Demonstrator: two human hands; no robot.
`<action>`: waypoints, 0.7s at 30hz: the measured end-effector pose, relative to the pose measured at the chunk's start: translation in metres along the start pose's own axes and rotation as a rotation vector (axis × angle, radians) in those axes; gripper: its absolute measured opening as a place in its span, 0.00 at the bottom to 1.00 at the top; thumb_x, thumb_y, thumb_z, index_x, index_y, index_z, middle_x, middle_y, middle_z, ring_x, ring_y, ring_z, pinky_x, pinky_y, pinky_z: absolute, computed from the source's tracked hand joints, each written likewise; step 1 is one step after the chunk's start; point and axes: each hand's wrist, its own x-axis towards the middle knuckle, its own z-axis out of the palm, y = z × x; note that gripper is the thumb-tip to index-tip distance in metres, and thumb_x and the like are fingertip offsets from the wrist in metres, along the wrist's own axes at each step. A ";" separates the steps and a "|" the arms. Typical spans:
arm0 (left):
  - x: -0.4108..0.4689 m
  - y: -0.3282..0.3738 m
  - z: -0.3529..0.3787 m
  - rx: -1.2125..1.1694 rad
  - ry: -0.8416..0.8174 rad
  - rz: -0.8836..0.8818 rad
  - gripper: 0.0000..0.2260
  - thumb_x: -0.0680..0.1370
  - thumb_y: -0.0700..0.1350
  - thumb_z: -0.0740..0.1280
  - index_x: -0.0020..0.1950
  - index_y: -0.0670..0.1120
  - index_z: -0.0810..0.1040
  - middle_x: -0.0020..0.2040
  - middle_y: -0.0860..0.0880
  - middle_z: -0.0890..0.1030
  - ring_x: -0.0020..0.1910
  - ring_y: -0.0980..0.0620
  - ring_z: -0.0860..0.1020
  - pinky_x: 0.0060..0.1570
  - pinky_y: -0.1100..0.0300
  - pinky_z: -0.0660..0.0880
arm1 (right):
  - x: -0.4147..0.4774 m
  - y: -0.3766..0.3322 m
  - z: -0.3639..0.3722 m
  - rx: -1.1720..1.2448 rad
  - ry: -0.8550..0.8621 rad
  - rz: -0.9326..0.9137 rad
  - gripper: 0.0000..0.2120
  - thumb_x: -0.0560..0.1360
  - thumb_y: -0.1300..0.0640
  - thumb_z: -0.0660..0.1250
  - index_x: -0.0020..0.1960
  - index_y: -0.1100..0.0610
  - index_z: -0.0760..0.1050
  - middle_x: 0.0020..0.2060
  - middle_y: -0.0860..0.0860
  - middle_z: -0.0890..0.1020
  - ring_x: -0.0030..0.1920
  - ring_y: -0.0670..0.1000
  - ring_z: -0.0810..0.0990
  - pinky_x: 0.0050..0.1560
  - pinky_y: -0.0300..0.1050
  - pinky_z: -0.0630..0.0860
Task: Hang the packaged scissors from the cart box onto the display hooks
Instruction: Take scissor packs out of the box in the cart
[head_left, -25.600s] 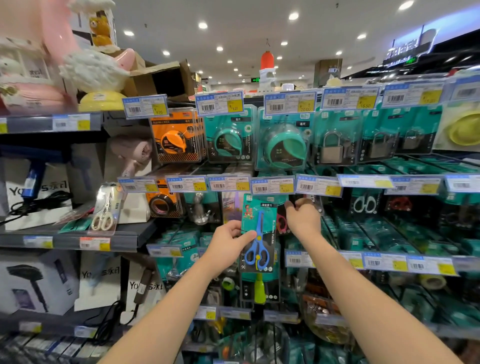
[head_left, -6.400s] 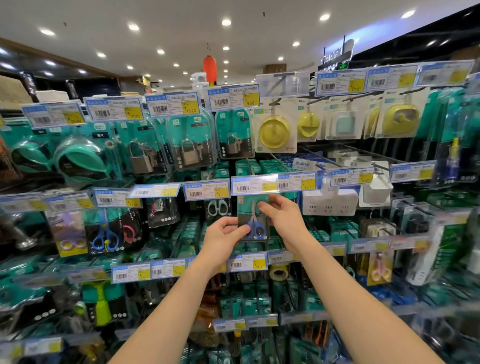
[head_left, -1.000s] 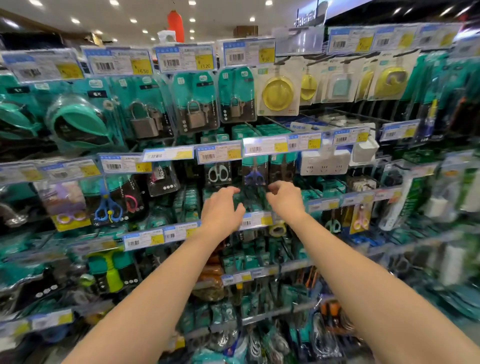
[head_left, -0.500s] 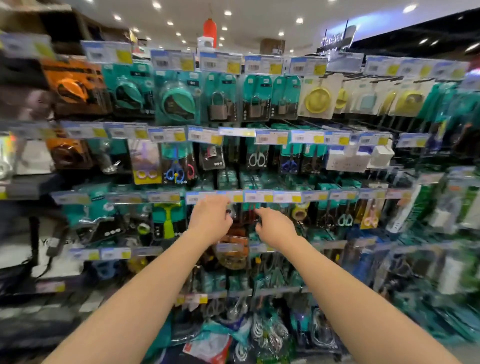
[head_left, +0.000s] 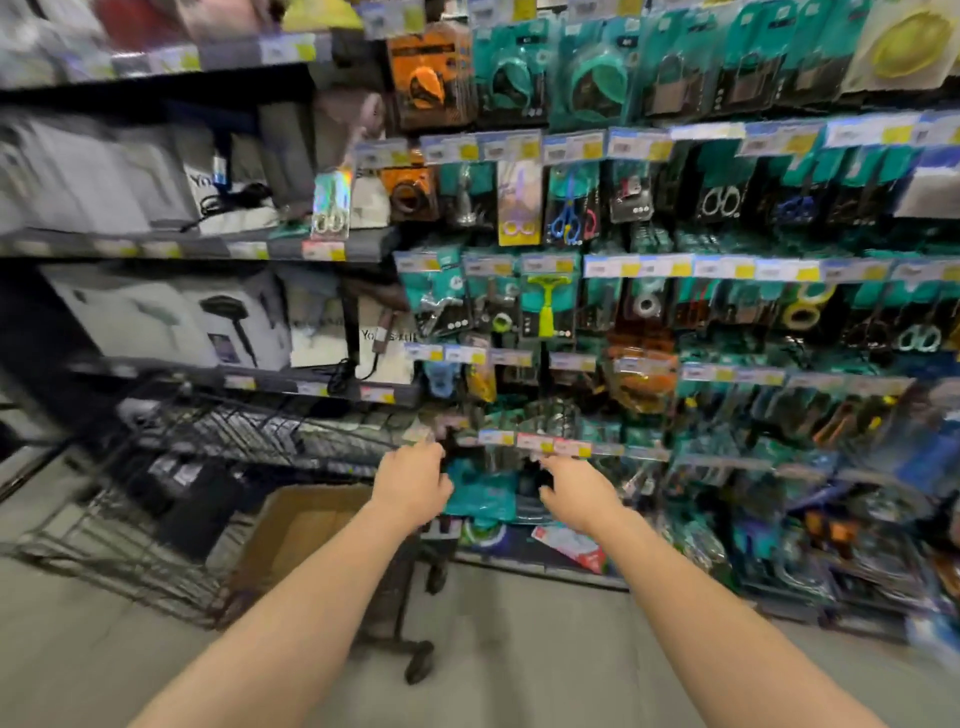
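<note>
Facing a wall of display hooks (head_left: 675, 322) hung with teal-carded hardware, we note a wire cart (head_left: 171, 483) parked low on the left, below the shelves of boxed appliances (head_left: 156, 322). Inside the cart sits an open cardboard box (head_left: 306, 525); its contents are hidden from us, so we cannot confirm the packaged scissors in it. Packaged scissors (head_left: 569, 213) already hang on the upper rows, blue-handled ones near centre, pale-handled ones further right.

Both arms reach forward and down. Left hand (head_left: 413, 480) hovers just above the box's far right corner; right hand (head_left: 579, 493) sits well to the right of it, in front of a teal pack (head_left: 480, 493) low on the rack. Blur is heavy: we cannot tell whether either grip is released or clenched, though nothing shows clearly in either.

Key relation: the box lies down and to the left of both hands, nearer the left one. We judge the next pick favours the left hand dropping straight in, the right crossing over only to assist.
</note>
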 end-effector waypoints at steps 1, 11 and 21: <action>-0.010 -0.016 0.005 0.010 -0.006 -0.015 0.16 0.80 0.53 0.63 0.64 0.48 0.76 0.56 0.47 0.83 0.54 0.43 0.82 0.53 0.49 0.79 | 0.000 -0.013 0.010 -0.012 -0.018 -0.016 0.23 0.83 0.54 0.60 0.78 0.56 0.67 0.70 0.57 0.76 0.62 0.59 0.79 0.55 0.51 0.79; -0.054 -0.155 0.056 -0.004 -0.115 -0.182 0.18 0.80 0.54 0.63 0.68 0.50 0.76 0.62 0.47 0.81 0.61 0.43 0.80 0.61 0.49 0.75 | 0.033 -0.137 0.099 -0.015 -0.071 -0.057 0.17 0.80 0.56 0.61 0.68 0.55 0.75 0.64 0.56 0.80 0.64 0.60 0.79 0.58 0.52 0.77; -0.003 -0.322 0.115 -0.037 -0.238 -0.157 0.18 0.81 0.55 0.62 0.67 0.48 0.75 0.63 0.46 0.80 0.64 0.42 0.79 0.63 0.48 0.73 | 0.139 -0.265 0.185 -0.054 -0.186 0.014 0.20 0.80 0.56 0.60 0.71 0.53 0.73 0.67 0.56 0.79 0.66 0.59 0.77 0.61 0.51 0.75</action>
